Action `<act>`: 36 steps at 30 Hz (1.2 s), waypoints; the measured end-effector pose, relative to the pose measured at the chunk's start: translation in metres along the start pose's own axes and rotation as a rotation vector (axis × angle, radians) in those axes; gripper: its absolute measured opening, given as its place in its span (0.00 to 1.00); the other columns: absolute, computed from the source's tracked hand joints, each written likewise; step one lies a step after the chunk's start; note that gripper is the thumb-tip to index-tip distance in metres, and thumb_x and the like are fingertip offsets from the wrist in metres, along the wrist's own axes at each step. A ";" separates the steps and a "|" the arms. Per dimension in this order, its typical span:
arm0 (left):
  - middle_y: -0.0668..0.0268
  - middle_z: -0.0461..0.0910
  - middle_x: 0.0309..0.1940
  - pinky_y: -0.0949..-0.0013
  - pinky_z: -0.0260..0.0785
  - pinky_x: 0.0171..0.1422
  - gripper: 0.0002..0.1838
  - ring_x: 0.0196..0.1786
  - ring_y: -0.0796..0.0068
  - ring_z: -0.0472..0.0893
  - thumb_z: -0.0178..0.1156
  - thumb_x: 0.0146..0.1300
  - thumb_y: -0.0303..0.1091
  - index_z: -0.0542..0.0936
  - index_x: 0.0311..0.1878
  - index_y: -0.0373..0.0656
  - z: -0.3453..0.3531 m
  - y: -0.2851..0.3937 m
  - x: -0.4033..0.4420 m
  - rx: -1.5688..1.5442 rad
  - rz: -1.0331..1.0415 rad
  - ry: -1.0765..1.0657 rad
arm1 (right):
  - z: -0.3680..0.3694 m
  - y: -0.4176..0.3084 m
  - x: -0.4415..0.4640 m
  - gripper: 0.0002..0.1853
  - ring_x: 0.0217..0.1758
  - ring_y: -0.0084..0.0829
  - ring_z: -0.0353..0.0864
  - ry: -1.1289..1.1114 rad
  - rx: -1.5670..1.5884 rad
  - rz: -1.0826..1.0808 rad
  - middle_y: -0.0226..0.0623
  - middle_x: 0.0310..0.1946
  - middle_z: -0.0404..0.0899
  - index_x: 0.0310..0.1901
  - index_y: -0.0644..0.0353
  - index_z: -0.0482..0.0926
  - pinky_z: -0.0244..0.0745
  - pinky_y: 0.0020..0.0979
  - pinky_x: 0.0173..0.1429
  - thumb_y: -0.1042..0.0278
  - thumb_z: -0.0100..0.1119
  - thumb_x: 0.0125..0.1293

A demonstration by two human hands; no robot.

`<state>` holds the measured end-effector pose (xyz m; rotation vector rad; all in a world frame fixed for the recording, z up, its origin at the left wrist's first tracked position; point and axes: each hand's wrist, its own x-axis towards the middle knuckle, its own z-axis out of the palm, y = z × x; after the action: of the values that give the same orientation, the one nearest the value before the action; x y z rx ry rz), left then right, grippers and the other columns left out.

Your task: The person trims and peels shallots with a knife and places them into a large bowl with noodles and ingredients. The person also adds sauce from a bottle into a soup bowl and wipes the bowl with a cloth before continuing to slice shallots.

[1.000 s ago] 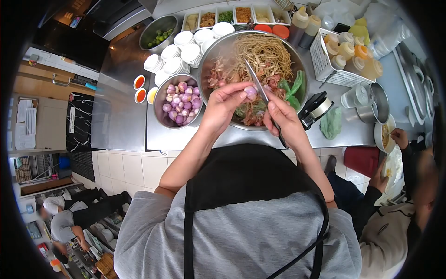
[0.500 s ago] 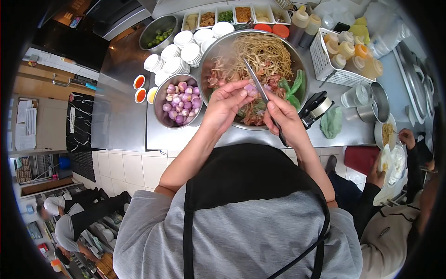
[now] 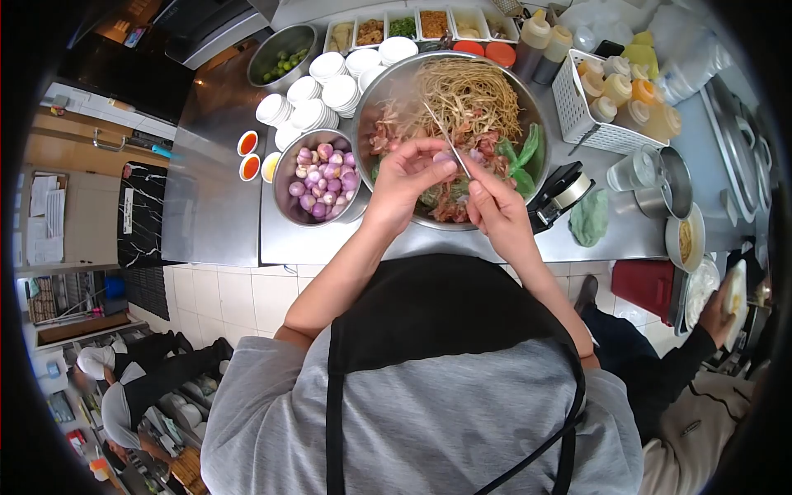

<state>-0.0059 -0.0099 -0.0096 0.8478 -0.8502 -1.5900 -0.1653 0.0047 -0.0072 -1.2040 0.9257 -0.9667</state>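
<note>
Over the large steel bowl point(image 3: 542, 107), my left hand point(image 3: 406, 183) pinches a shallot point(image 3: 443, 156), mostly covered by the fingers. My right hand point(image 3: 500, 208) is closed round a knife point(image 3: 446, 136), its blade pointing up and away, against or very near the shallot. Inside the large bowl lie a heap of thin brown root-like strands point(image 3: 470, 87), reddish peelings and a green plastic bag point(image 3: 521, 161). To the left of my left hand stands a smaller steel bowl point(image 3: 280, 202) full of purple shallots point(image 3: 332, 172).
Stacks of white lids or small dishes point(image 3: 313, 115), a bowl of green limes point(image 3: 285, 68) and cups of sauce point(image 3: 249, 168) stand left. Rightward are a tape dispenser point(image 3: 565, 194), a green bag point(image 3: 588, 218) and a bottle basket point(image 3: 573, 107). A co-worker's hand point(image 3: 716, 315) holds a plate at right.
My right hand has turned the knife, so its blade now shows edge-on and thinner. My left fingers have closed further over the shallot. The co-worker's hand and plate have moved right.
</note>
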 end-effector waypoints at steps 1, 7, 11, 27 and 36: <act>0.65 0.75 0.41 0.73 0.66 0.52 0.16 0.44 0.78 0.74 0.57 0.55 0.23 0.72 0.48 0.35 0.001 0.000 0.001 0.139 0.042 0.033 | 0.000 0.003 0.000 0.18 0.17 0.14 0.57 0.009 -0.015 -0.022 0.22 0.15 0.60 0.57 0.57 0.68 0.56 0.17 0.22 0.69 0.44 0.65; 0.66 0.74 0.42 0.77 0.64 0.50 0.17 0.43 0.79 0.73 0.57 0.53 0.20 0.72 0.48 0.36 0.007 0.002 0.000 0.140 0.083 0.052 | -0.008 0.006 0.006 0.18 0.18 0.14 0.57 0.067 -0.107 -0.059 0.22 0.16 0.61 0.57 0.55 0.68 0.58 0.18 0.23 0.71 0.44 0.65; 0.66 0.74 0.42 0.77 0.64 0.51 0.17 0.44 0.80 0.72 0.57 0.53 0.19 0.72 0.48 0.35 0.007 0.002 0.000 0.118 0.088 0.038 | -0.010 -0.002 0.006 0.17 0.18 0.14 0.58 0.087 -0.120 -0.013 0.22 0.16 0.60 0.56 0.55 0.69 0.58 0.18 0.23 0.71 0.42 0.66; 0.65 0.76 0.36 0.77 0.70 0.45 0.18 0.38 0.81 0.75 0.60 0.48 0.17 0.74 0.46 0.33 0.001 0.013 -0.003 0.411 0.186 -0.027 | -0.014 -0.018 -0.007 0.21 0.21 0.15 0.60 -0.207 -0.073 0.039 0.23 0.18 0.61 0.61 0.59 0.61 0.58 0.17 0.26 0.70 0.43 0.66; 0.62 0.74 0.43 0.72 0.68 0.50 0.20 0.46 0.76 0.74 0.55 0.51 0.17 0.71 0.50 0.33 0.002 0.006 -0.001 0.199 0.151 -0.025 | -0.011 -0.013 -0.005 0.19 0.20 0.14 0.59 -0.014 -0.071 0.034 0.23 0.19 0.62 0.59 0.56 0.65 0.59 0.18 0.25 0.70 0.43 0.66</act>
<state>-0.0049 -0.0093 -0.0034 0.8836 -1.0783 -1.4029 -0.1784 0.0044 0.0045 -1.2494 0.9732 -0.9043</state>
